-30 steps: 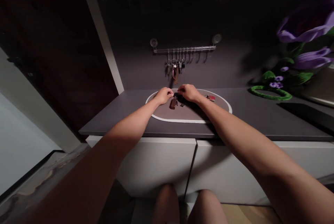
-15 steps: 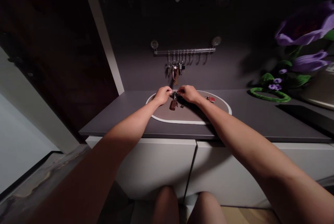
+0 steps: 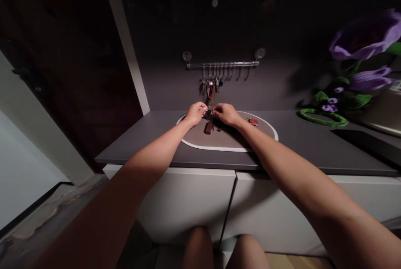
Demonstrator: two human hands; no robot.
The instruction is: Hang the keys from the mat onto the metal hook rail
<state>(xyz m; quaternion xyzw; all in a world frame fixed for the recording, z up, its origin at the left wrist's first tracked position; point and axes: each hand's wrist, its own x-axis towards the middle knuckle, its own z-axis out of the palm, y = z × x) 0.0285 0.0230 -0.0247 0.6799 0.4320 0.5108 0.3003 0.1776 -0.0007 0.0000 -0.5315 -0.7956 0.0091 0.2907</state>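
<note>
Over the mat, my left hand (image 3: 196, 113) pinches a bunch of keys (image 3: 209, 112) with a small ring and a dark round piece. My right hand (image 3: 227, 114) is closed too, its thumb and fingertips pressed together at the right edge of the same bunch. Exactly what the right fingertips grip is too small to make out. A brown fob (image 3: 209, 128) is just below the bunch, and a small dark piece (image 3: 219, 130) lies to its right. Near my right wrist, a red key holder (image 3: 253, 122) rests on the oval mat (image 3: 200, 147), which has a white rim.
A clear hook rail (image 3: 222, 64) is fixed to the dark wall by suction cups, with several key sets (image 3: 211, 87) on its left hooks. Purple flowers (image 3: 365, 43) and a green ring (image 3: 324, 117) stand at right on the grey counter (image 3: 300, 148). White cabinet doors (image 3: 188, 202) are below.
The view has tilted slightly upward. Both hands stay over the mat, with the bunch of keys slightly raised between them and its ring now showing more clearly.
</note>
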